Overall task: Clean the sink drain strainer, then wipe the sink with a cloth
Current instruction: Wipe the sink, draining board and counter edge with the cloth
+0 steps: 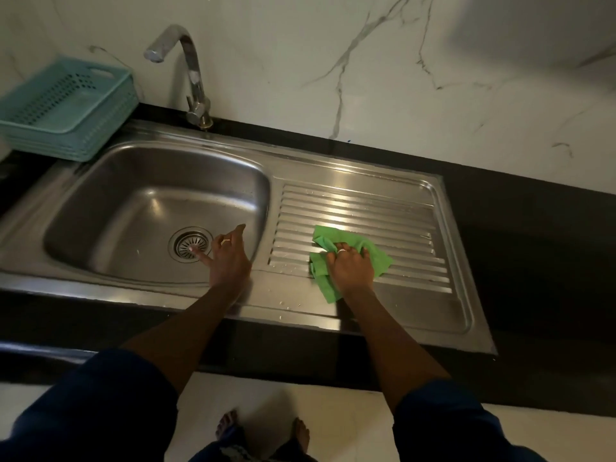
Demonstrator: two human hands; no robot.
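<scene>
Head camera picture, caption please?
Right hand holds a green cloth on the drainboard; left hand reaches toward the strainer.

Wears dark blue sleeves [100, 405] ending near the elbows, forearms [186, 335] bare. Has a thin ring [226, 241] on the left hand [230, 258], another on the right hand [351, 268]. Goes barefoot.

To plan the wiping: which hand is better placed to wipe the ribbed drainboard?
Likely right: the right hand grips the green cloth on the ribbed steel drainboard; the left hand is empty, over the steel basin.
</scene>
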